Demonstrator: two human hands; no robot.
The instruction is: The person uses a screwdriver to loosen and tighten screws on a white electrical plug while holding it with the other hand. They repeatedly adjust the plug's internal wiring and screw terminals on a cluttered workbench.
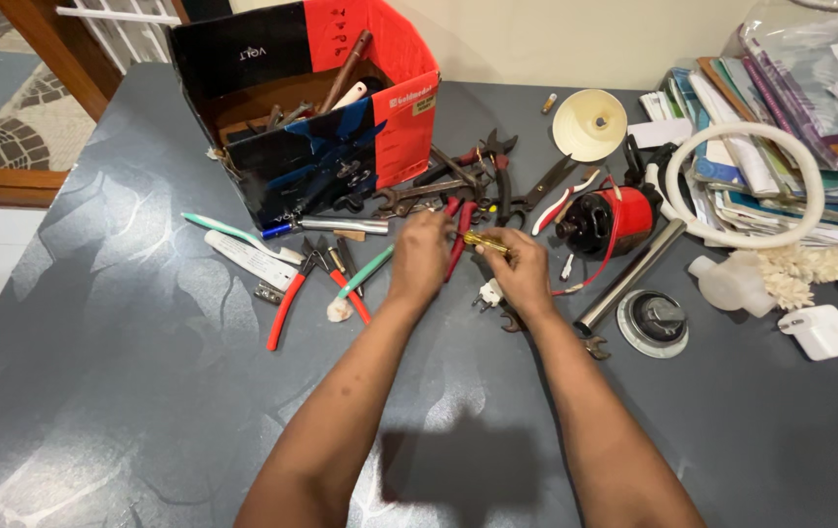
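Fingers of both the left hand and right hand pinch a yellow screwdriver just right of the open red-and-black cardboard box holding tools, white label strip on its red flap.

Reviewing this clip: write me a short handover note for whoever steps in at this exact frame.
Left hand: over the tool pile, fingers curled on a red-handled tool; grip not fully visible.
Right hand: pinching a small yellow-handled screwdriver held across toward the left hand.
Things: the open red and black cardboard box stands at the table's far side with some tools inside. Loose pliers, red-handled cutters and a metal tube lie spread in front of it and to its right.
Done: some tools are in the box.
Left: many tools remain scattered on the table.
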